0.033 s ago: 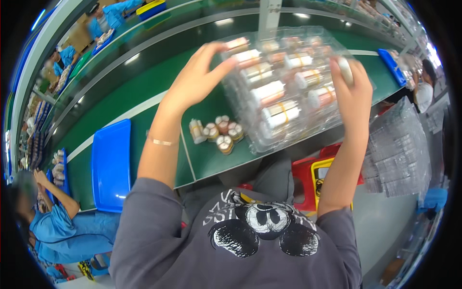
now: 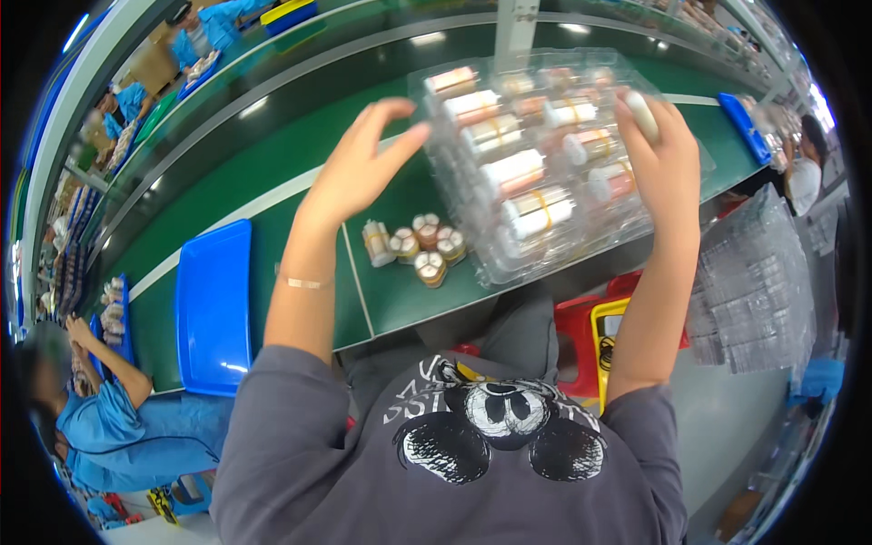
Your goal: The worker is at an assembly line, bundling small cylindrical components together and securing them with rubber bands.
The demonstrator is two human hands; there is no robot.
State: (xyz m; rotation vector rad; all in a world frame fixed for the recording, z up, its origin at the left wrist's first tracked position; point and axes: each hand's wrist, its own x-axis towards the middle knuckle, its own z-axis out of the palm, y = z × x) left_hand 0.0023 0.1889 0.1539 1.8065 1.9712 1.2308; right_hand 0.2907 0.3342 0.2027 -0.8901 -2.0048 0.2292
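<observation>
A clear plastic tray (image 2: 495, 265) rests on the green bench in front of me, slightly blurred. Several white-and-copper banded rolls (image 2: 539, 212) lie in its pockets. Over the far right part of the tray, my right hand (image 2: 661, 156) is closed around a small white cylinder (image 2: 642, 115), mostly hidden by the fingers. My left hand (image 2: 363, 162) hangs at the tray's left edge, thumb and fingers apart, holding nothing. Nearer to me, left of the tray, a small group of similar rolls (image 2: 427, 232) sits on the bench, most on end.
An upturned-looking blue tray (image 2: 214, 309) lies on the bench at left. Stacked clear plastic trays (image 2: 754, 282) stand at right, beside a red stool (image 2: 574, 341) with a yellow bin (image 2: 603, 350). A co-worker in blue (image 2: 118, 418) sits at left; others work farther off.
My left hand has drawn slightly away from the tray's left edge, its fingertips now apart from the rolls there. My right hand has shifted slightly to the left with the white cylinder.
</observation>
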